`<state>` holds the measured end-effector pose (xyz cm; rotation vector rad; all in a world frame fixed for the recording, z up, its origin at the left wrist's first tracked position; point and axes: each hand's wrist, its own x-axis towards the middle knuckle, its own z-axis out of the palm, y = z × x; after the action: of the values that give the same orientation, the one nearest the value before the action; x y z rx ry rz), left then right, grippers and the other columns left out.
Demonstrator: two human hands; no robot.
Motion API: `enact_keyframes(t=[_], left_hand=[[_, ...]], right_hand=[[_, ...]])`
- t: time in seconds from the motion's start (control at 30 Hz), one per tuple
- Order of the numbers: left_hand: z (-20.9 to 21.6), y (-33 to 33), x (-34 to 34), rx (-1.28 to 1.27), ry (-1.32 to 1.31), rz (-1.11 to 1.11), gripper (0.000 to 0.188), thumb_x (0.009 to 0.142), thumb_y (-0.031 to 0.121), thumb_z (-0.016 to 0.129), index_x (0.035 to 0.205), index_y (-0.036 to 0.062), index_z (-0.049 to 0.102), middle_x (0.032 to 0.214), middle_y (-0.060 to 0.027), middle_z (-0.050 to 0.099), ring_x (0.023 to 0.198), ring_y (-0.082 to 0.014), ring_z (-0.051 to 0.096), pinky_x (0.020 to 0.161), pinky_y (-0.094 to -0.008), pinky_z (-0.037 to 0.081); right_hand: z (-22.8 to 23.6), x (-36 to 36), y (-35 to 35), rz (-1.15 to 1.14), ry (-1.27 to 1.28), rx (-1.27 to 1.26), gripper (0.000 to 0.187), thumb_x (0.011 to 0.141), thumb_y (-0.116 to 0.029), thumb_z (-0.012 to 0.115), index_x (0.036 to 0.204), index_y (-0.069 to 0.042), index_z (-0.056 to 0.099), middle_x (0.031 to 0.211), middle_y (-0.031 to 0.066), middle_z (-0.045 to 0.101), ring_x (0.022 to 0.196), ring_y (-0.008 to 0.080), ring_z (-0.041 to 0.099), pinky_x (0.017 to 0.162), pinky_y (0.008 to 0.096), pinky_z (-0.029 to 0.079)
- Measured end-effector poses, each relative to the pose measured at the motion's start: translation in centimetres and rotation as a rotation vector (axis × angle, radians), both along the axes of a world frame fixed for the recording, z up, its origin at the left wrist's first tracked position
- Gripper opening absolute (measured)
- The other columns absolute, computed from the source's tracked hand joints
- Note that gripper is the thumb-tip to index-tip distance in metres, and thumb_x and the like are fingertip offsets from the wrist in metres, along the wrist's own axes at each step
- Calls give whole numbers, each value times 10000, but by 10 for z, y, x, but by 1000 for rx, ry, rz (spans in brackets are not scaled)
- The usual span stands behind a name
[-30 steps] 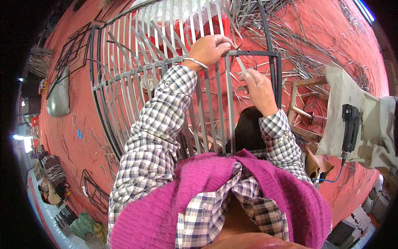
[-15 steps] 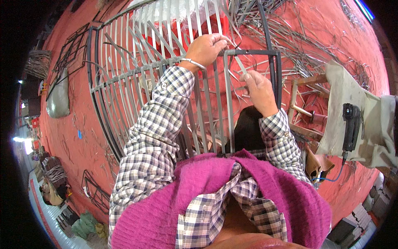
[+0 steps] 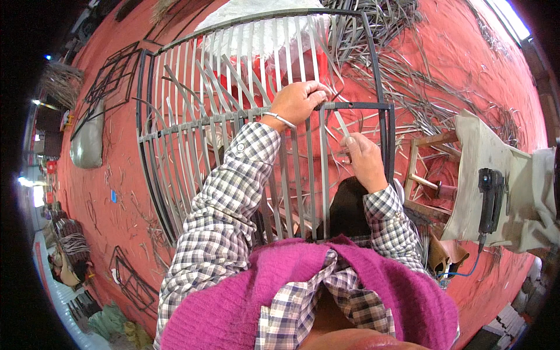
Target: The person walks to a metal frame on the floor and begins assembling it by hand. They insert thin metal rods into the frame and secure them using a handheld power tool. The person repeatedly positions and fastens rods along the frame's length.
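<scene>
A dark metal frame [image 3: 378, 70] strung with rows of flat grey strips stands in front of me. My left hand [image 3: 298, 100] is at the crossbar [image 3: 357, 105], its fingers closed by the wrapped part; what they pinch is hidden. Lower and to the right, my right hand [image 3: 365, 158] pinches a flat grey strip [image 3: 340, 123] between thumb and fingers. This strip slants up toward the crossbar, right of my left hand. Left of that hand, several loose strip ends [image 3: 238, 74] stick up from the wrapped middle bar [image 3: 198, 121].
A black corded power tool [image 3: 490, 195] lies on a cloth-draped stand [image 3: 466, 175] at the right. Beside it is a wooden frame stool [image 3: 412, 166]. Heaps of loose strips [image 3: 379, 26] cover the red floor at the far right. A white bundle [image 3: 251, 26] sits behind the frame.
The whole view has shifted, so the frame and both hands sit lower in the picture. Both hands keep their closed grips at nearly the same places on the frame.
</scene>
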<state>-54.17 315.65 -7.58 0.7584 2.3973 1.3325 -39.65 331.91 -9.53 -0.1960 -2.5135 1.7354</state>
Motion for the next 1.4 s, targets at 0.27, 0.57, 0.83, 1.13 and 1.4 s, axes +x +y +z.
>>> enact_keyframes(t=[0.27, 0.57, 0.83, 1.13, 1.4], left_hand=[[0, -3, 3, -155, 211, -138, 261, 882, 224, 520, 1082, 95, 628, 903, -84, 663, 827, -175, 628, 738, -294, 471], [5, -3, 3, 190, -92, -109, 250, 914, 103, 485, 1109, -7, 596, 1002, -87, 653, 957, -146, 609, 853, -263, 470], [3, -1, 6, 158, -35, -125, 285, 871, 142, 582, 1123, 9, 588, 999, -84, 653, 946, -148, 615, 840, -277, 483], [9, 6, 15, -28, 126, 16, 268, 764, 233, 716, 941, 58, 617, 803, -25, 652, 739, -121, 622, 691, -261, 496], [11, 11, 14, -182, 222, 12, 340, 739, 414, 688, 971, 167, 652, 790, -79, 661, 735, -270, 633, 649, -376, 483]], right_hand=[[-2, 3, 4, 5, -39, -162, 251, 927, -184, 455, 849, 14, 588, 738, 97, 602, 558, 153, 570, 514, 277, 469], [4, 1, 6, 51, -76, -350, 294, 964, -257, 452, 902, -2, 586, 734, -10, 525, 589, 54, 450, 555, 212, 425], [24, -9, 11, 122, -128, -440, 267, 942, -216, 481, 887, 9, 612, 675, 3, 552, 597, 57, 493, 551, 205, 427], [35, -75, 17, 155, 127, -363, 195, 902, -123, 537, 896, 38, 646, 752, 68, 652, 737, 109, 610, 719, 250, 487], [23, -96, 18, 127, 91, -298, 188, 876, -134, 556, 825, 15, 659, 698, 70, 658, 651, 123, 604, 620, 269, 494]])
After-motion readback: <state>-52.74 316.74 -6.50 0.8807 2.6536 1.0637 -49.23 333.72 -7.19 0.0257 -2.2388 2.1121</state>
